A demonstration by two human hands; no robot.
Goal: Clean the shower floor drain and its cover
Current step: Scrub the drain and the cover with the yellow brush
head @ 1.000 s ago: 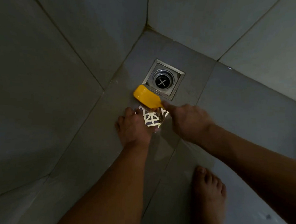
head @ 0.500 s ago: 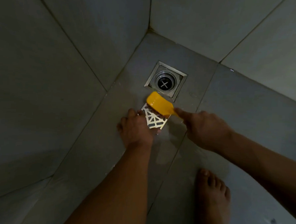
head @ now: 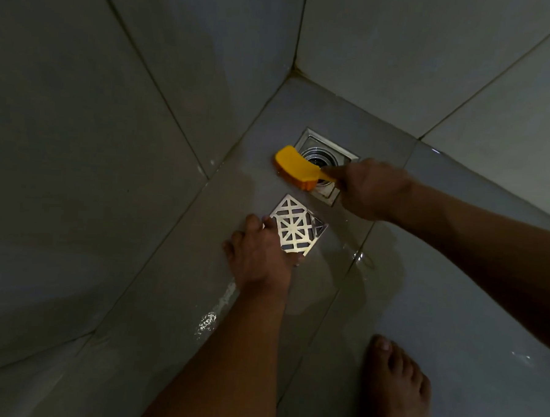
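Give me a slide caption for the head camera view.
Right hand scrubs open drain with yellow brush; left hand steadies removed cover.

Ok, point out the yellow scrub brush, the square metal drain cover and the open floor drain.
Yellow scrub brush (head: 293,164), head view, on its back.
Square metal drain cover (head: 296,228), head view, lattice centre.
Open floor drain (head: 312,139), head view, metal frame's far corner.

1. Floor tiles (head: 454,281): grey, glossy, wet, lying under your left grip (head: 258,255) and right grip (head: 367,189).
2. Left wall tiles (head: 80,134): grey, left of your left grip.
3. Back wall tiles (head: 434,57): grey, beyond your right grip.
4. Corner joint (head: 296,50): dark, where the two walls meet, beyond both grips.
5. Water film (head: 379,261): spread over a floor joint, on the near side of your right grip.
6. White speckled patch (head: 209,321): on the floor, nearer you than your left grip.
7. Bare foot (head: 398,390): flat on the floor, well nearer you than your right grip.
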